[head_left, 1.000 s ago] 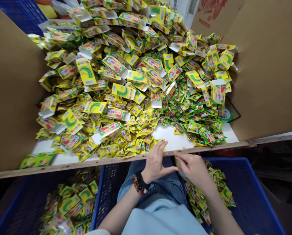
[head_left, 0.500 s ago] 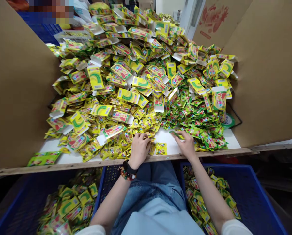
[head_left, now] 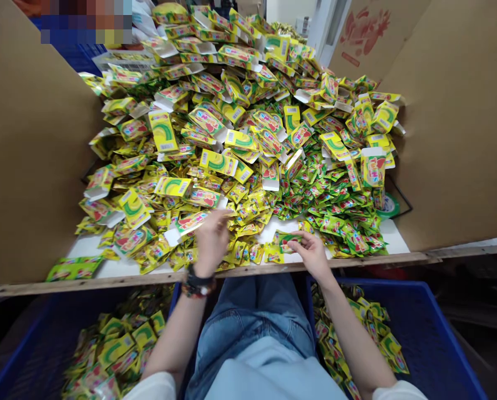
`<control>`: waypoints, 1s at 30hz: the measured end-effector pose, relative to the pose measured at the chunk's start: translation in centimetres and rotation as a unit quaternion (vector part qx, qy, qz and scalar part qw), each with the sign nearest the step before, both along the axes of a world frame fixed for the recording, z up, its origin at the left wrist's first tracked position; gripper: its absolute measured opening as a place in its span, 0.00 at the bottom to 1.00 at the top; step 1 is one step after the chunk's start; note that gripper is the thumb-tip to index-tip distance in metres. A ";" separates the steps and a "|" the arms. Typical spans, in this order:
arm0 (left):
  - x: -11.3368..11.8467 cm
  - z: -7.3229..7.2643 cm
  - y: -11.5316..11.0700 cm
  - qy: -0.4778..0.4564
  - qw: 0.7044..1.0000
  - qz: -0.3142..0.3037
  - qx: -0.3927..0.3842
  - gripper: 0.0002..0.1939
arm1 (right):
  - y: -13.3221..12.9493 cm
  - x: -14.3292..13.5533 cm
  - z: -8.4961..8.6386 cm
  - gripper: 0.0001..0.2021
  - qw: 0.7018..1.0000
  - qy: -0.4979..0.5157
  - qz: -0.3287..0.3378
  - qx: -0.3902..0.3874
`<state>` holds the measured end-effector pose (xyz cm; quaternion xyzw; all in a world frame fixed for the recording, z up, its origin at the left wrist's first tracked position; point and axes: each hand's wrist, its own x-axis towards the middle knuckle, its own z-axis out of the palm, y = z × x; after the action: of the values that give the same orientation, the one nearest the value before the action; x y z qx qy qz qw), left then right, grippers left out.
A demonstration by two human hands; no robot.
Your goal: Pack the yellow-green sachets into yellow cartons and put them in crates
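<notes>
My right hand (head_left: 312,255) pinches a green sachet (head_left: 284,241) by its right end, just over the white tabletop. Below that sachet, and partly covered by it, lies a yellow sachet (head_left: 274,255). My left hand (head_left: 212,239) is smeared by motion at the near edge of the pile, so its grip does not show. It is beside an open-ended yellow and green box (head_left: 190,223), whose right end it hides. Yellow sachets (head_left: 237,253) lie to the right of my left wrist. A heap of green sachets (head_left: 352,233) is beyond my right hand.
Printed boxes (head_left: 240,139) are piled high across the table. Cardboard walls (head_left: 27,150) flank it on both sides. Blue crates (head_left: 431,328) holding filled packs sit below the wooden table edge (head_left: 127,279). A green strip of sachets (head_left: 75,269) lies front left. Tape (head_left: 387,206) rests at right.
My left hand has moved left and slightly up, from the yellow sachets toward the box. My right hand has drawn the green sachet left and down, over the yellow one.
</notes>
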<state>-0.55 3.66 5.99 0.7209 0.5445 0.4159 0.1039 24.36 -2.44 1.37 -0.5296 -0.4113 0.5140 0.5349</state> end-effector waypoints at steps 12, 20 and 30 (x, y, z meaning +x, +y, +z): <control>-8.5 5.4 6.5 0.144 0.989 0.047 -0.005 0.29 | -0.9 1.6 1.4 0.09 0.993 -0.007 -0.091 0.075; 3.6 1.4 -4.3 -0.307 0.900 -0.300 -0.073 0.29 | -0.9 -0.5 5.0 0.15 0.978 0.194 -0.077 0.024; 5.1 -2.3 -6.9 -0.384 0.870 -0.280 -0.132 0.30 | -2.1 1.6 5.6 0.16 0.989 0.135 0.017 -0.050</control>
<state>4.51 -3.23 3.72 0.6060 0.2871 0.5379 0.5109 25.98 -4.53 6.99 -0.4743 -0.3180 0.6095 0.5499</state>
